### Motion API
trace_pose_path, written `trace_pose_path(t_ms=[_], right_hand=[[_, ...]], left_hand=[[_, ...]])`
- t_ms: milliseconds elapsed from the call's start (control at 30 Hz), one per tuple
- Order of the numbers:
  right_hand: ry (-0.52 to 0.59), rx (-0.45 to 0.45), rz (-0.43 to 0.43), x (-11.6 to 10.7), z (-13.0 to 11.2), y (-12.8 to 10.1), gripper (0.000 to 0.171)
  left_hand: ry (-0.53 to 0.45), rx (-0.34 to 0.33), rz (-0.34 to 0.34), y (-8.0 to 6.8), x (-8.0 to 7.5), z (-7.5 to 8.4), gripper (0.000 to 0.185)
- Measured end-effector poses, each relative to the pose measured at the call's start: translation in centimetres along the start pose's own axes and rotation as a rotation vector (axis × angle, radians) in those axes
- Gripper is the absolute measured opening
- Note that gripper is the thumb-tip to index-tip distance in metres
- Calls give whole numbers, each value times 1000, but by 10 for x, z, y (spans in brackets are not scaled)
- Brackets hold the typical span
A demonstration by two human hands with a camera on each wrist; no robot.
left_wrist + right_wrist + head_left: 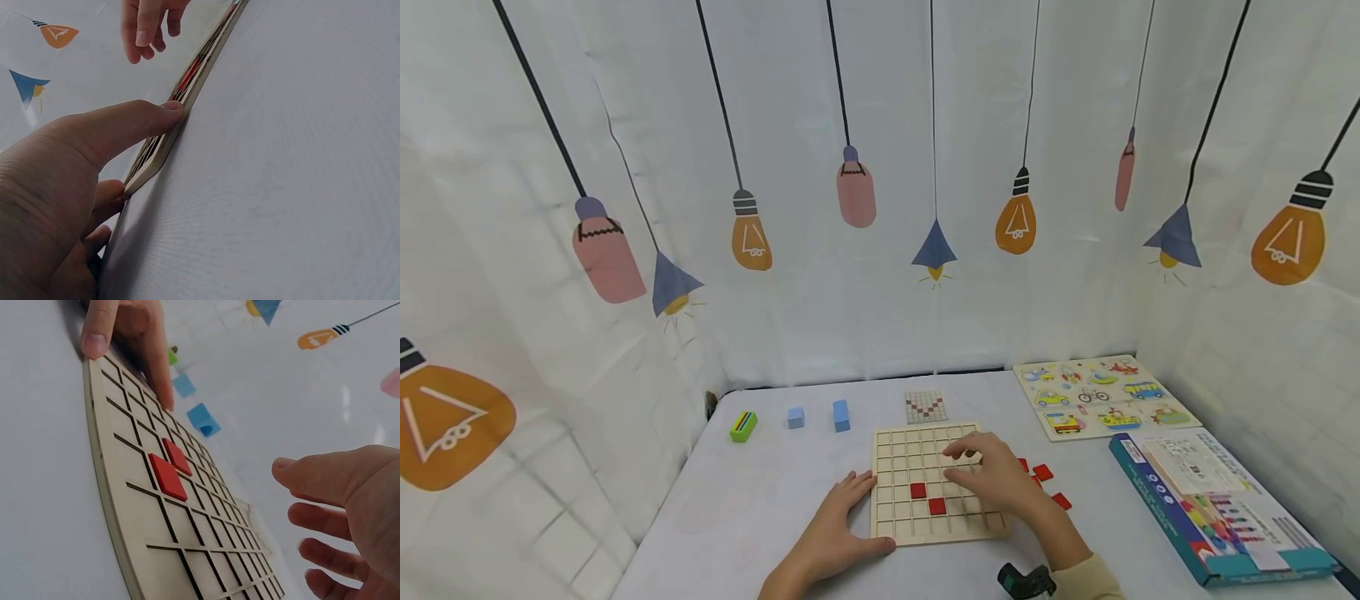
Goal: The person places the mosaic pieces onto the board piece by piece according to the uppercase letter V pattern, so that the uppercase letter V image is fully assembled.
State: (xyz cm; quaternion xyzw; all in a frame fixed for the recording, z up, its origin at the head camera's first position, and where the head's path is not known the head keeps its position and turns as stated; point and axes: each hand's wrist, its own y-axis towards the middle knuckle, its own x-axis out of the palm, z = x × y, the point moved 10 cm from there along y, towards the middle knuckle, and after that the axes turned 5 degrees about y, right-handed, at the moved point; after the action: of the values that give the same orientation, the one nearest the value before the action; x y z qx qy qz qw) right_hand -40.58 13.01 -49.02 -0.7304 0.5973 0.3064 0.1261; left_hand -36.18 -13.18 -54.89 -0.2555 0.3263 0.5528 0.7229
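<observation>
A pale wooden grid board (898, 531) lies on the white table, with two red square tiles in its cells: one red tile (917, 491) and, diagonally nearer, another red tile (937, 506). At its near left corner rests my left hand (831, 533), thumb on the near edge and extended fingers along the left side. Above the right part of the board hovers my right hand (1000, 475), fingers loosely bent; in the right wrist view nothing shows between thumb and fingers. Several loose red tiles (1061, 501) lie right of the board, partly hidden by that hand.
Behind the board lies a small pattern card (927, 407). Two blue blocks (841, 416) and a green striped block (743, 427) stand at the back left. To the right are a picture puzzle board (1105, 396) and a flat box (1217, 508).
</observation>
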Motion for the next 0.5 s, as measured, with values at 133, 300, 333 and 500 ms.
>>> trace_pose_path(t_ms=[133,300,333,500], right_hand=[[3,26,22,-13,7,-1,27],[12,58,50,-25,15,-5,27],[9,68,57,-27,18,-6,27],[-14,87,82,-38,28,-11,28]], left_hand=[[-12,6,0,0,-1,0,107],[-17,8,-2,0,-1,-1,107],[-15,8,-3,0,-1,-1,108],[-15,3,-10,0,1,-2,107]])
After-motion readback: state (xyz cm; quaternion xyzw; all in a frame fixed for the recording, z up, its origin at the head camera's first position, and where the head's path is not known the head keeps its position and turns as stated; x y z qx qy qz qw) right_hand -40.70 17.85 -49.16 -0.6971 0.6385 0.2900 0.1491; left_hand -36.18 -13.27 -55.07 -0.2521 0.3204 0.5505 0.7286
